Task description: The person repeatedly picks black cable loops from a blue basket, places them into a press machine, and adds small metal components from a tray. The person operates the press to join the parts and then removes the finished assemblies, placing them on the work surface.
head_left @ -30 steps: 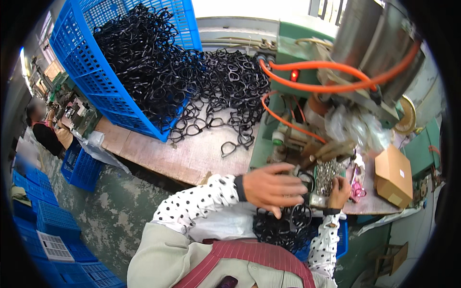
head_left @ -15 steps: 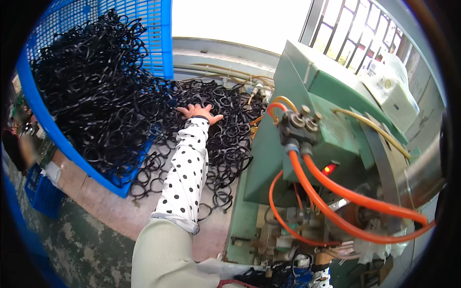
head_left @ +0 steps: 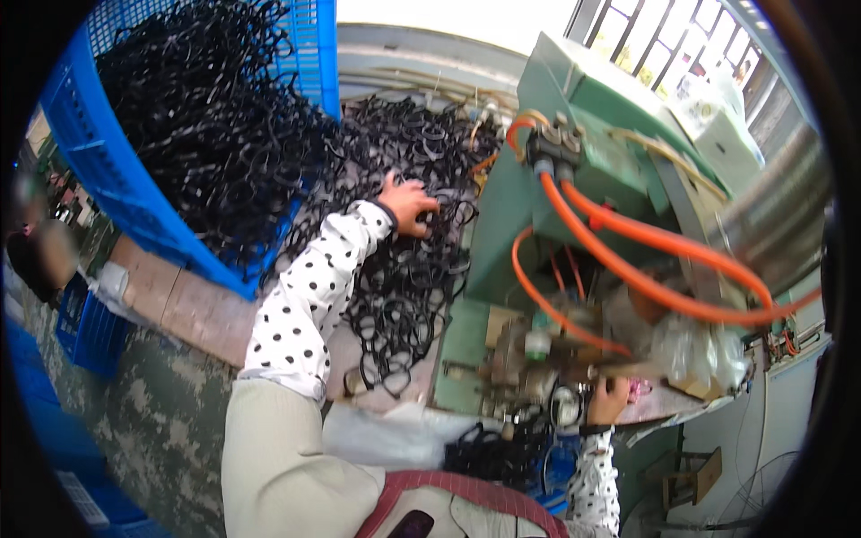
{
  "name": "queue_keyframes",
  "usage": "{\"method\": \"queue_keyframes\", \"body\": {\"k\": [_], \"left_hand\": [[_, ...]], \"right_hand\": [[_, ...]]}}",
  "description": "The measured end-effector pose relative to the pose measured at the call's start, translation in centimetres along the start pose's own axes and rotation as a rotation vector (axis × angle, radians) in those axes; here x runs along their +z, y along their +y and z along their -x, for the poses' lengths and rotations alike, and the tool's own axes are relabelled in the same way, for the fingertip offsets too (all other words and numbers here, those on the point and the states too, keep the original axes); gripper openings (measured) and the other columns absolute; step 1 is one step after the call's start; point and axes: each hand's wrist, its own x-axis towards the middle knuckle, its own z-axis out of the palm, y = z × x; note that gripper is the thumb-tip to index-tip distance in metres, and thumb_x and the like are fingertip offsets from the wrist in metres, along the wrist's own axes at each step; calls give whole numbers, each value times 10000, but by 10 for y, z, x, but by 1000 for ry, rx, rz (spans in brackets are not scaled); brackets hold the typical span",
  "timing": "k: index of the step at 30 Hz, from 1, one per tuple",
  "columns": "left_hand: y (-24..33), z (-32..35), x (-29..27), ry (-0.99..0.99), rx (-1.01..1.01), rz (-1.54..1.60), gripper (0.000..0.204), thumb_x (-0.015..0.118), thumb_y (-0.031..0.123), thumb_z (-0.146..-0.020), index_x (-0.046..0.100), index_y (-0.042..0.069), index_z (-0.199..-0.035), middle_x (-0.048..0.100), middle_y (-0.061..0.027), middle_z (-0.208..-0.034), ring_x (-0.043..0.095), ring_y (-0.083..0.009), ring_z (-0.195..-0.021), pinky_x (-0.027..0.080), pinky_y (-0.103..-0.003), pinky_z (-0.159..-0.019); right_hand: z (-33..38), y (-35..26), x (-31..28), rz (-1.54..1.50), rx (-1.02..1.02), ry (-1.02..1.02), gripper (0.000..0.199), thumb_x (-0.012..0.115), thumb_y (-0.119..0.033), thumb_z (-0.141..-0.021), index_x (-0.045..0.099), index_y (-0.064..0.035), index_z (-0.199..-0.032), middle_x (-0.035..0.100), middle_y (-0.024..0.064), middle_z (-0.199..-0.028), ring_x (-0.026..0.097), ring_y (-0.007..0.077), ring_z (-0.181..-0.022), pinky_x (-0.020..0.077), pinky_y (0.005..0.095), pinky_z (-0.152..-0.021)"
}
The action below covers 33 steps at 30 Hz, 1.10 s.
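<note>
Compared with a second ago, the left hand (head_left: 410, 206) has left its place beside the right hand (head_left: 611, 401) and is now out over the heap of black glasses frames (head_left: 399, 327) on the surface (head_left: 166, 280). Half a second ago it lay spread flat toward the far edge, near the blue crate (head_left: 112, 157); now it sits closer to the green machine (head_left: 502, 184), its fingers bent. The heap has spread toward the surface's near edge, covering part that was bare half a second ago. The right hand, mostly hidden then, shows again in front of the machine.
</note>
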Motion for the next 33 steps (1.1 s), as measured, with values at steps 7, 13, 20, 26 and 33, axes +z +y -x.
{"method": "queue_keyframes", "body": {"k": [7,13,20,26,33], "left_hand": [[62,97,-35,210,224,32,210,611,90,-775,631,194,-956,637,34,-1051,556,-181,-1111,327,-486,-962],[163,204,-25,469,70,18,74,559,107,-775,582,125,-843,557,-34,-866,556,-243,-838,396,-382,-730],[185,260,67,514,75,0,68,587,145,-768,602,131,-833,602,-56,-1146,536,-227,-1034,374,-415,-925],[139,233,44,310,99,-44,137,608,70,-726,626,116,-854,618,-14,-1174,536,-223,-1089,383,-395,-929],[184,241,6,370,-270,459,274,552,11,-780,577,66,-1047,634,-69,-1089,610,-295,-947,480,-378,-836]], "right_hand": [[-2,21,10,-124,65,25,129,670,-182,-864,683,-65,-917,634,135,-866,574,294,-831,450,401,-767],[-5,29,19,-159,44,29,124,666,-208,-868,706,-103,-920,667,105,-841,587,290,-849,451,397,-771],[-6,26,22,-103,-34,106,111,658,-250,-874,713,-179,-940,666,63,-802,597,272,-859,441,415,-782],[-4,31,25,8,-52,141,96,631,-219,-892,681,-162,-950,670,51,-850,597,266,-888,424,426,-806],[1,20,15,-166,-8,115,79,676,-171,-842,702,-180,-916,678,19,-844,588,252,-903,414,421,-824]]}}
